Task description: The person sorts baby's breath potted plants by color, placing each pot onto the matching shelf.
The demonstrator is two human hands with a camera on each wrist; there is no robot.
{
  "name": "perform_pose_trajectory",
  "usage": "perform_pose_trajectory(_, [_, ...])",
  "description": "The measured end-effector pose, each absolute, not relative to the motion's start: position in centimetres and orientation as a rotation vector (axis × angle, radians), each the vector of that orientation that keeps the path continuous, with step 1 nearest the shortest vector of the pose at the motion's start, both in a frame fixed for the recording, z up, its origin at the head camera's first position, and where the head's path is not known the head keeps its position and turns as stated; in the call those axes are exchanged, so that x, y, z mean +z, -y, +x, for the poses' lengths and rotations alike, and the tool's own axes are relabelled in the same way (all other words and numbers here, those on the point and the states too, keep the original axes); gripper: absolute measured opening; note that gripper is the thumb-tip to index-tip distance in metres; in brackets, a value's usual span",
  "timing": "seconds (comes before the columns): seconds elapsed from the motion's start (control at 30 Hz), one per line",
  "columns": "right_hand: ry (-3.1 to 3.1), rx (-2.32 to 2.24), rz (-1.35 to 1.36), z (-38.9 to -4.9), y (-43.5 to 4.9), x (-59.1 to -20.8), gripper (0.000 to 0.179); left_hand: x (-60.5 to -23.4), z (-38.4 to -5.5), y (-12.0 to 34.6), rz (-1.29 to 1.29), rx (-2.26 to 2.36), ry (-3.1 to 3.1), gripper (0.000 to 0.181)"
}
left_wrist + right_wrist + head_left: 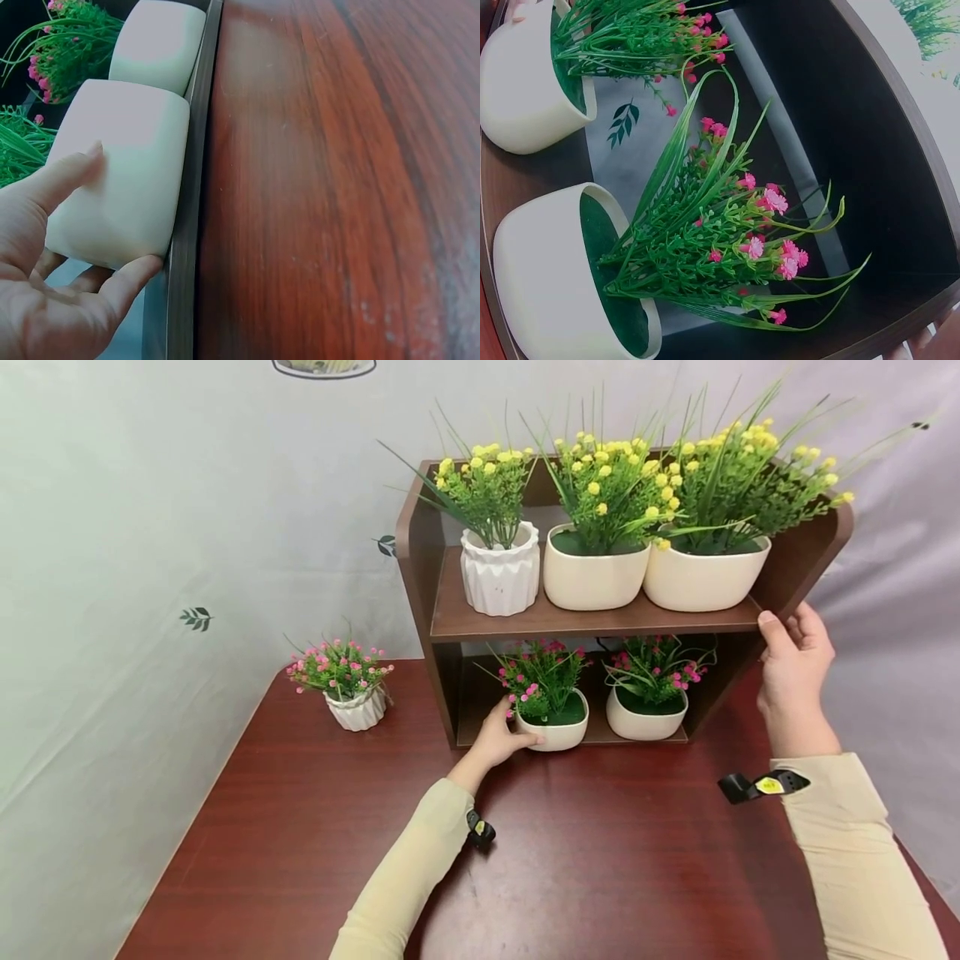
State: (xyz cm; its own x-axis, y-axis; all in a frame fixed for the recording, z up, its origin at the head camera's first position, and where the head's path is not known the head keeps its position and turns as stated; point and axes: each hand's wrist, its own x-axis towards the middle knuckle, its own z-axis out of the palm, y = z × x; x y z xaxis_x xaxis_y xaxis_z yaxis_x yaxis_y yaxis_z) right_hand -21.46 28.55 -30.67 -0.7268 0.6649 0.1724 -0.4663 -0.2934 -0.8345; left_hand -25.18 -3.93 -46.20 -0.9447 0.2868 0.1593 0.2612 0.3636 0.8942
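On the lower shelf, my left hand [501, 739] grips the left side of a cream pot with pink flowers [558, 731], its thumb across the front. The left wrist view shows that thumb and the fingers round the end of the pot [127, 172], which stands on the shelf board. A second pink-flowered pot [647, 718] sits to its right; the right wrist view shows this pot [562, 277] close up. My right hand [798, 664] holds the right side panel of the brown two-tier shelf [600, 625], thumb at the front edge, other fingers behind.
Three pots with yellow flowers stand on the upper tier: a ribbed white pot [501, 572] and two cream pots, one in the middle [596, 581] and one at right [705, 581]. Left of the shelf, a small white pot with pink flowers [357, 708] stands on the red-brown table [315, 827].
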Motion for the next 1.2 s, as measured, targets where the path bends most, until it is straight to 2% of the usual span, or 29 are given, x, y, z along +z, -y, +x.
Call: perform_pose_trajectory(1.2, [1.245, 2.044, -0.278, -21.4, -28.5, -30.8, 0.024, -46.1, -26.5, 0.7, 0.529, 1.671, -2.516, 0.085])
